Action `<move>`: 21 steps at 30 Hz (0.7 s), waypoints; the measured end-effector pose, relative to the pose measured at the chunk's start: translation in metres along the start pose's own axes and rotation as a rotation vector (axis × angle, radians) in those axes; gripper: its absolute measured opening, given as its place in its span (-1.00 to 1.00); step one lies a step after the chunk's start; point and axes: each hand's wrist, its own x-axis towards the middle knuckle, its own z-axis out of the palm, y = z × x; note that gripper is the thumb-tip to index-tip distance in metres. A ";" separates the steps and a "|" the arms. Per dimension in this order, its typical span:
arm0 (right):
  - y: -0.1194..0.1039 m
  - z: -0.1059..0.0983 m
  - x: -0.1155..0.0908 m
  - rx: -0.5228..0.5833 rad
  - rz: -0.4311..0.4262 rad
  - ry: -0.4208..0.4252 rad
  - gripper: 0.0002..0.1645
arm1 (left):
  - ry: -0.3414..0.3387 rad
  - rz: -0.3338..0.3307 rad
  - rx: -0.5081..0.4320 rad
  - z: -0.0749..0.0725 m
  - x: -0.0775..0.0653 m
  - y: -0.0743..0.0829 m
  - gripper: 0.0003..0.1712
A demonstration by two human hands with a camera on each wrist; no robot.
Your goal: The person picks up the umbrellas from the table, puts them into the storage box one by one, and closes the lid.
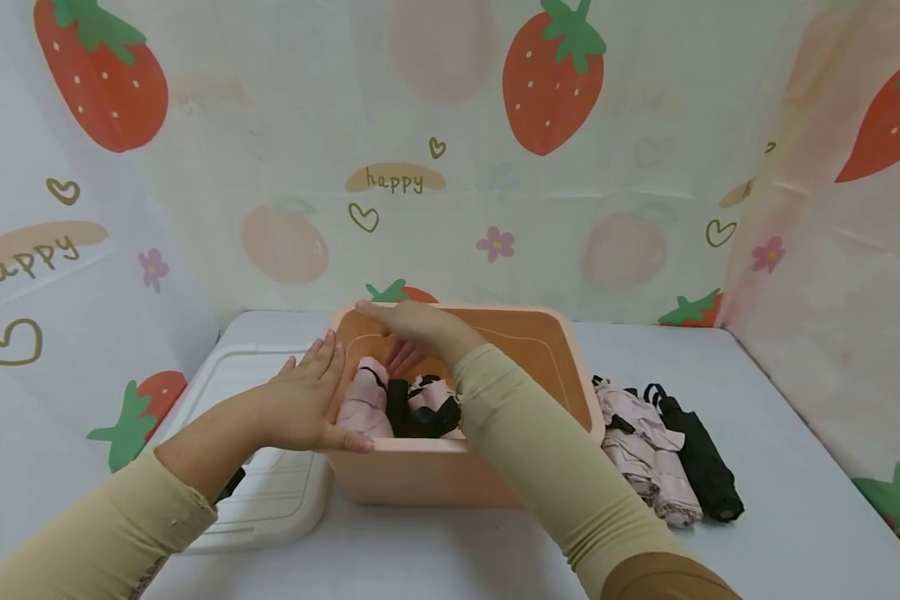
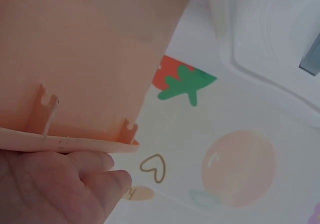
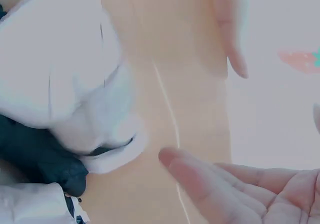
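A peach plastic bin (image 1: 420, 475) holds rolled pale pink clothes (image 1: 365, 400) and a black roll (image 1: 399, 408) at its left end. My left hand (image 1: 292, 408) lies along the bin's left rim, fingers straight and thumb at the near corner. Seen from the left wrist, its fingers (image 2: 95, 176) sit right at the rim. The right hand (image 1: 423, 329) reaches over the bin's far left corner, fingers extended down inside near the pink roll. In the right wrist view this hand (image 3: 250, 194) is spread beside the inner wall and holds nothing.
A white lid (image 1: 277, 492) lies left of the bin, partly under my left forearm. To the right are folded pink clothes (image 1: 645, 454) and a black garment roll (image 1: 701, 458). A strawberry-print curtain (image 1: 450, 225) stands behind the table.
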 end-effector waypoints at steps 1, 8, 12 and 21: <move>0.000 -0.001 0.000 0.023 0.005 0.001 -0.01 | -0.004 -0.004 0.005 0.000 0.000 0.000 0.56; 0.004 -0.008 0.000 0.104 0.006 0.024 0.11 | -0.003 -0.012 0.009 0.001 0.000 0.000 0.57; 0.005 -0.009 -0.001 0.111 0.000 0.022 0.10 | -0.003 -0.010 0.014 0.001 -0.001 0.000 0.56; 0.003 -0.012 -0.004 0.133 0.004 0.012 0.10 | -0.009 -0.017 0.008 0.000 -0.001 0.000 0.57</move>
